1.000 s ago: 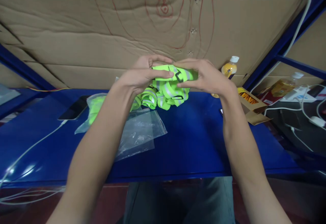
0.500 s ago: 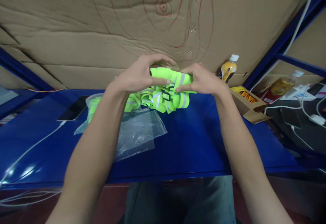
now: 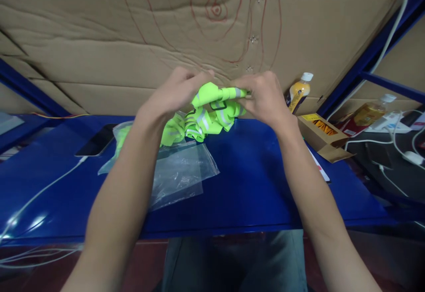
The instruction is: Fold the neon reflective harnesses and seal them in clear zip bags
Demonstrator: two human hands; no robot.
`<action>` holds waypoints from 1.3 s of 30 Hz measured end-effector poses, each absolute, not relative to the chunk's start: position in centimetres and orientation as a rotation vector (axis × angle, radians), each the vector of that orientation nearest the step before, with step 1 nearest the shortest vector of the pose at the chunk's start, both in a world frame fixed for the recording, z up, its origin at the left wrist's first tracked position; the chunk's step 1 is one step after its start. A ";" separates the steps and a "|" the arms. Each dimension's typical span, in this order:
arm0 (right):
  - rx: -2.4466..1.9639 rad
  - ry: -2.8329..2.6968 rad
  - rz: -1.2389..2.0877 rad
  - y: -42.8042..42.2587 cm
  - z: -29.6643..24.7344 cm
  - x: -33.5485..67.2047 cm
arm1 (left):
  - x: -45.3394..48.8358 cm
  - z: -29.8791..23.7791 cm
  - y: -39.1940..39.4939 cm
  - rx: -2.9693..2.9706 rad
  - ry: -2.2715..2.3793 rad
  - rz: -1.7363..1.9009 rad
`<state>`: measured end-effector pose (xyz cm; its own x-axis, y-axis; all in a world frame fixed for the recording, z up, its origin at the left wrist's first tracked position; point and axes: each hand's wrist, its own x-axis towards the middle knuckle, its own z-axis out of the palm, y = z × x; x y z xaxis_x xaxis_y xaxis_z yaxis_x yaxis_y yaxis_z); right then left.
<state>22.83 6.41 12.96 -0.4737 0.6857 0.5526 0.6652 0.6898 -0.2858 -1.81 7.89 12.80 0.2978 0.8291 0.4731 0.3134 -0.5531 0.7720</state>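
A bunched neon-yellow reflective strap vest [image 3: 207, 114] with grey stripes and a black buckle hangs above the blue table [image 3: 249, 185]. My left hand [image 3: 172, 92] is closed on its left end with the fingers curled over the top. My right hand [image 3: 264, 95] pinches its right end at the same height. Loose loops of the strap hang below my hands toward the table. Under my left forearm lie clear plastic bags [image 3: 181, 172], one of them with more neon fabric inside [image 3: 121, 139].
A creased cardboard sheet [image 3: 133, 39] with red scribbles forms the back wall. A phone [image 3: 96, 140] with a white cable lies at left. An orange drink bottle [image 3: 298, 91], an open small carton [image 3: 320, 137], another bottle [image 3: 370, 112] and white cables stand at right.
Both hands have lifted the strap bundle a little and drawn it tighter. The right hand went from flat fingers to a pinch on the end.
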 end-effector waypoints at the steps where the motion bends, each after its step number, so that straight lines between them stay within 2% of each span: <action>1: -1.024 -2.242 0.060 6.5 13.0 23.0 | -1.6 13.1 7.5 2.030 1.089 1.289; 3: -1.033 -2.235 0.088 6.5 13.4 23.6 | -1.4 13.7 7.0 2.071 1.178 1.458; 5: -1.045 -2.231 0.110 6.3 13.9 24.4 | -1.5 14.0 6.9 2.082 1.075 1.575; 9: -0.969 -2.237 0.196 6.2 14.6 25.7 | -1.9 13.4 7.9 1.991 0.875 1.507; 13: -0.911 -2.252 0.296 6.4 14.5 26.4 | -1.7 12.8 8.4 1.980 0.935 1.556; 20: -0.941 -2.179 0.466 6.3 14.3 26.7 | -1.9 14.3 5.7 2.207 0.781 1.272; 25: -0.964 -2.245 0.684 5.4 14.9 26.5 | -0.5 14.2 4.0 2.245 0.890 1.371; 32: -1.001 -2.308 0.720 4.2 16.0 26.2 | 1.0 12.7 5.1 2.333 0.864 1.691; 39: -0.938 -2.357 0.786 4.0 16.4 26.0 | 0.6 13.2 6.0 2.376 0.670 1.660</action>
